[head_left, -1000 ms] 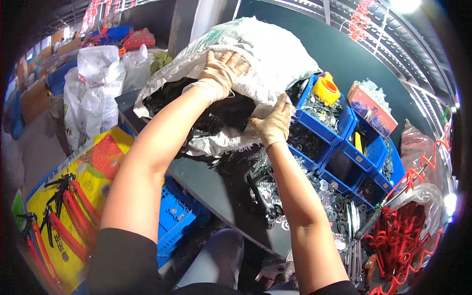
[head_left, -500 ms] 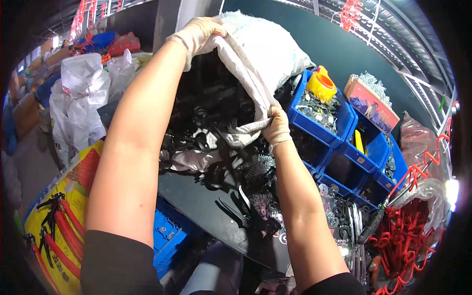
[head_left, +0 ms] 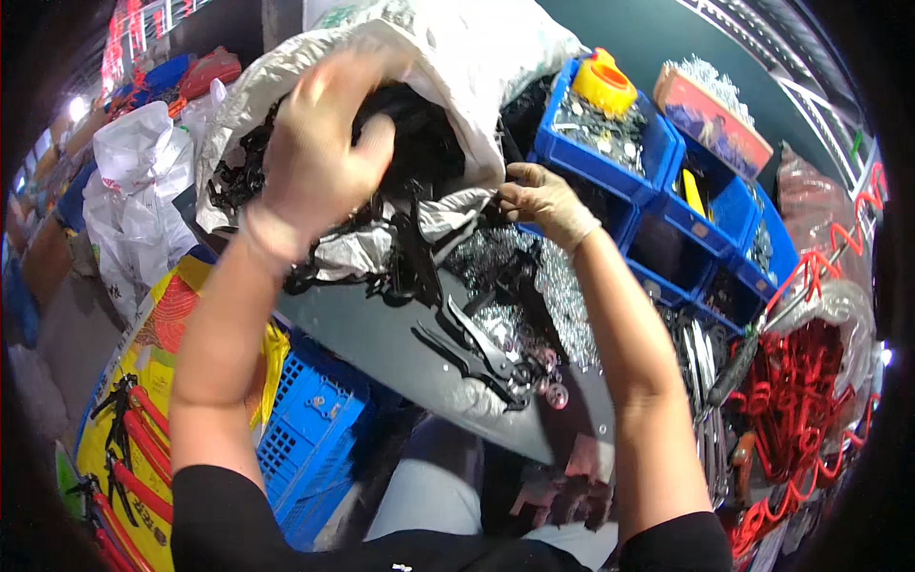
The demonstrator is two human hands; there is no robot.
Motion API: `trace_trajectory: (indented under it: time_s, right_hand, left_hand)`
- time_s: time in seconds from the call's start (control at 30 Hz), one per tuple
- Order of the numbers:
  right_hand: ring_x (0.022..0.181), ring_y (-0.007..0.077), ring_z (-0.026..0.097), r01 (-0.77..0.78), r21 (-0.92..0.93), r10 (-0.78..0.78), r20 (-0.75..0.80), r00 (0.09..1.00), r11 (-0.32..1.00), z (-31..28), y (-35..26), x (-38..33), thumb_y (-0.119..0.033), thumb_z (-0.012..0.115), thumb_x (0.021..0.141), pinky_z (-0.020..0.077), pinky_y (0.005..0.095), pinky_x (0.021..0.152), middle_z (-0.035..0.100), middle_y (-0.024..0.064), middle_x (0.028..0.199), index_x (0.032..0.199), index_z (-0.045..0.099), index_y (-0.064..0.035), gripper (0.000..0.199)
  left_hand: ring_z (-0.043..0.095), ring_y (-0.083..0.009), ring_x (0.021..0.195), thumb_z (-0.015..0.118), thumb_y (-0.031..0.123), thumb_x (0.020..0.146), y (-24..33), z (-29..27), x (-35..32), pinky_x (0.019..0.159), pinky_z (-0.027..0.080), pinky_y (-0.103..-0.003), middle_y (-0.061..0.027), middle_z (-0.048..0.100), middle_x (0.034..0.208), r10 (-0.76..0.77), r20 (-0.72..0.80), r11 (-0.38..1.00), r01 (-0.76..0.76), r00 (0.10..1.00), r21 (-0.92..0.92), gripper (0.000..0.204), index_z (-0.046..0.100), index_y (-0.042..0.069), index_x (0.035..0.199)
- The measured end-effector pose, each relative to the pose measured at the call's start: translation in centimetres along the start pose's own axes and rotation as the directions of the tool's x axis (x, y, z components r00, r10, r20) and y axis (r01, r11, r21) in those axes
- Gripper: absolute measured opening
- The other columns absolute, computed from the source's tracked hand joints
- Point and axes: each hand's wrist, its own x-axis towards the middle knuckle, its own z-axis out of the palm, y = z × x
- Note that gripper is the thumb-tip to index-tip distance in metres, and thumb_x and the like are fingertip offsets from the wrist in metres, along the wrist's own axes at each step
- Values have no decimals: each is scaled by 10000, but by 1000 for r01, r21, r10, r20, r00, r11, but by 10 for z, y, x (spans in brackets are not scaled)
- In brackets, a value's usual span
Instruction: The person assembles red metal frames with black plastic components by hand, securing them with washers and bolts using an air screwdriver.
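A large white woven sack (head_left: 481, 81) lies with its mouth toward me, full of black parts (head_left: 250, 176) whose kind I cannot make out. My left hand (head_left: 319, 157), gloved and blurred, hovers in front of the mouth with thumb and fingers apart, holding nothing visible. At the right side of the mouth, the gloved fingers of my right hand (head_left: 553, 202) pinch the sack's rim. Below it, dark plier-like metal pieces (head_left: 486, 353) rest on the grey tabletop (head_left: 381, 329), beside a heap of small shiny metal parts (head_left: 570, 286).
Blue bins (head_left: 658, 157) of small parts stand at the right, one with a yellow-orange tape dispenser (head_left: 605, 84) on top. Red-handled tools (head_left: 143, 429) lie on a yellow bag at the left, beside a blue crate (head_left: 310, 410). Red metal parts (head_left: 786, 400) pile up at the far right.
My left hand has let go of the sack's upper rim and come down in front of the mouth, which now gapes wider. My right hand still holds the rim. The view has shifted slightly.
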Motion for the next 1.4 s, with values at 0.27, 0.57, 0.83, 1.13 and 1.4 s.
trace_trajectory:
  time_s: [0.27,0.57,0.83,1.13,1.4]
  right_hand:
    - [839,94,572,52,-567,-235,-255,938,822,-53,-26,-183,-92,589,835,462,239,754,652,49,936,1112,600,19,299]
    - [782,144,630,-249,-619,-175,-541,823,745,-20,39,-388,-44,616,789,485,255,737,678,106,871,966,661,-2,188]
    - [850,277,637,-202,-844,-355,-411,840,497,-55,38,-349,-81,624,778,494,344,786,669,100,895,973,683,-100,205]
    - [956,294,630,-305,-908,-20,-324,946,288,-48,43,-258,-233,628,796,491,391,832,669,124,991,989,673,-123,227]
    - [963,335,630,-410,-862,93,-401,911,298,-60,55,-232,-206,634,733,484,406,859,665,174,988,957,667,-85,256]
  left_hand:
    - [596,-297,994,661,59,606,112,20,-127,885,453,-383,-125,611,1051,35,516,905,192,856,-380,485,606,63,1087]
    - [553,-246,1001,717,208,683,141,85,-107,963,372,-481,-57,573,943,433,723,844,39,539,-535,495,584,237,1159]
    - [586,-142,833,590,162,900,171,89,-73,704,528,-306,-38,602,965,-790,397,-261,329,468,-907,205,565,160,1103]
    - [637,-174,653,523,257,907,240,33,-98,468,508,-263,-89,641,938,-361,929,-882,291,85,-369,256,574,167,1141]
    - [560,-104,711,576,176,871,274,50,-124,574,479,-236,-35,582,947,-255,958,-730,623,133,-281,350,486,115,1204]
